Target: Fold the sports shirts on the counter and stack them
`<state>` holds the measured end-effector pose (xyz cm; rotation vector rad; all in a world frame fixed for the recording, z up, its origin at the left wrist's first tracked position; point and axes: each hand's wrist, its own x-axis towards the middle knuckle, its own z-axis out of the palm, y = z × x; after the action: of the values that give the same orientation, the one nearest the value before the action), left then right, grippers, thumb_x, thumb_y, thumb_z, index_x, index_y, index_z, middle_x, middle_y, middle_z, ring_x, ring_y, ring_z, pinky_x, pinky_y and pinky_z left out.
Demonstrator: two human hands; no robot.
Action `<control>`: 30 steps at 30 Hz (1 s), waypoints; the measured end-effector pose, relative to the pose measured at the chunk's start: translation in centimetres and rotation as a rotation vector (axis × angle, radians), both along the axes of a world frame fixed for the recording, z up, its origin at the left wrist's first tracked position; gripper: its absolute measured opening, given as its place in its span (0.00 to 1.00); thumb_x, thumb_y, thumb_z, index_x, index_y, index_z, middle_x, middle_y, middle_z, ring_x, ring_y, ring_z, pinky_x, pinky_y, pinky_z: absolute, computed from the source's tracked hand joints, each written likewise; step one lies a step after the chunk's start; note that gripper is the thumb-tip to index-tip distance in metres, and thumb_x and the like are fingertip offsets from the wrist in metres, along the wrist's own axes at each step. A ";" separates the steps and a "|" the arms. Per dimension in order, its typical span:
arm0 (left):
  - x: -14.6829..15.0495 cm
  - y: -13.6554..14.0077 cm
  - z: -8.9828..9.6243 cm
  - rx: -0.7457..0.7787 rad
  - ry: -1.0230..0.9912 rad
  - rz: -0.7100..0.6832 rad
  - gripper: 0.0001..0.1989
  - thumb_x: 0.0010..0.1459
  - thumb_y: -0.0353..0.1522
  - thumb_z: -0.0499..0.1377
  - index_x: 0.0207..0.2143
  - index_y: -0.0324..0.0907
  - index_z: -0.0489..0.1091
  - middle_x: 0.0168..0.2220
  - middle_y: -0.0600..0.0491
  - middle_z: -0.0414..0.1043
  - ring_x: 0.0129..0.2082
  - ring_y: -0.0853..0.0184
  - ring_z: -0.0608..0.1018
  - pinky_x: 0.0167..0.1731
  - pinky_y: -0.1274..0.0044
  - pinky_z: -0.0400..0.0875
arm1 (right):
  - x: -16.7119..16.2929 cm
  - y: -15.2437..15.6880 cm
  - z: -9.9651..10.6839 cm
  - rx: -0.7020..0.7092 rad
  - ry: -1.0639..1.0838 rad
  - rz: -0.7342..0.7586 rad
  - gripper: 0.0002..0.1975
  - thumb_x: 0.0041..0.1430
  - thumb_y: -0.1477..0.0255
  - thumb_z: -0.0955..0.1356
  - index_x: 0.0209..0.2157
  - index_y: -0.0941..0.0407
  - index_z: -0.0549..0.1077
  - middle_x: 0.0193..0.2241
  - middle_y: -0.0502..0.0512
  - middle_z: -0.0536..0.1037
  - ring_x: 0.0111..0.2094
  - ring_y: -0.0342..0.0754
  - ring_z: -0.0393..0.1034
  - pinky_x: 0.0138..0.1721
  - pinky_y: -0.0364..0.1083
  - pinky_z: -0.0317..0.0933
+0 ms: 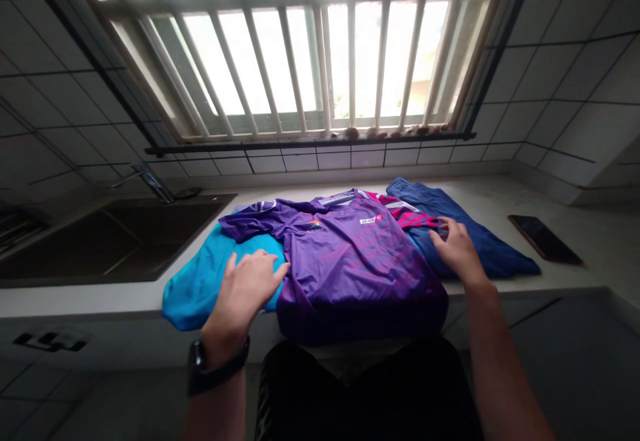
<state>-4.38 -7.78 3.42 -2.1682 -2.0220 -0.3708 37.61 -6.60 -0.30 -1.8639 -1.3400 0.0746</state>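
Observation:
A purple short-sleeved jersey (pixel 350 254) lies spread front up on the counter, its collar toward the window and its hem hanging over the front edge. Its right sleeve is pink with white stripes. Under its left side is a bright blue garment (pixel 200 281); under its right side, a dark blue garment (pixel 465 228). My left hand (pixel 253 281), open with fingers apart, is over the bright blue garment beside the jersey's left edge. Near the pink sleeve, my right hand (pixel 455 248) is open with bent, spread fingers. Whether either hand presses on the cloth I cannot tell.
The white counter (pixel 520 194) runs below a barred window (pixel 320 48). At the left is a dark sink (pixel 130 234) with a metal faucet (pixel 153 181). A phone (pixel 545 239) lies at the right. Small lumpy objects (pixel 353 133) line the sill.

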 end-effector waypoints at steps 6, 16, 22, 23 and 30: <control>2.1 10.9 3.9 -0.114 0.122 -0.153 0.16 0.65 0.40 0.56 0.40 0.40 0.80 0.44 0.40 0.81 0.45 0.52 0.80 0.51 0.65 0.70 | 1.5 8.7 3.5 -0.378 -0.146 0.043 0.19 0.60 0.65 0.69 0.46 0.62 0.82 0.44 0.70 0.82 0.49 0.62 0.75 0.51 0.54 0.66; 3.1 15.2 -5.0 -0.152 0.142 -0.166 0.22 0.67 0.34 0.49 0.57 0.39 0.75 0.60 0.39 0.74 0.60 0.53 0.75 0.63 0.62 0.64 | 1.4 10.4 4.1 -0.233 -0.450 -0.066 0.27 0.65 0.66 0.67 0.64 0.58 0.70 0.59 0.71 0.72 0.58 0.64 0.68 0.55 0.57 0.64; 2.9 15.1 -3.9 -0.202 0.113 -0.165 0.22 0.67 0.34 0.49 0.58 0.40 0.73 0.62 0.41 0.72 0.62 0.53 0.74 0.63 0.63 0.64 | 0.2 12.2 2.4 -0.308 -0.392 -0.055 0.21 0.64 0.73 0.65 0.57 0.57 0.75 0.54 0.68 0.76 0.53 0.61 0.72 0.52 0.55 0.64; 2.9 15.0 -3.8 -0.204 0.111 -0.167 0.22 0.67 0.34 0.49 0.58 0.40 0.74 0.62 0.41 0.72 0.62 0.53 0.74 0.63 0.63 0.64 | 0.5 12.3 1.9 -0.255 -0.345 -0.131 0.19 0.64 0.76 0.63 0.53 0.59 0.77 0.52 0.68 0.77 0.52 0.60 0.72 0.52 0.55 0.64; 2.7 14.8 -3.7 -0.244 0.115 -0.163 0.23 0.68 0.37 0.49 0.59 0.41 0.72 0.63 0.41 0.71 0.62 0.53 0.73 0.63 0.62 0.64 | 2.5 12.7 -0.1 -0.002 -0.283 -0.136 0.22 0.61 0.71 0.65 0.56 0.58 0.73 0.54 0.66 0.76 0.55 0.60 0.69 0.55 0.54 0.61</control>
<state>-1.65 7.03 -0.28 -2.4433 -1.9218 -0.0164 40.09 6.13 -0.43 -2.0170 -1.3940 -0.2674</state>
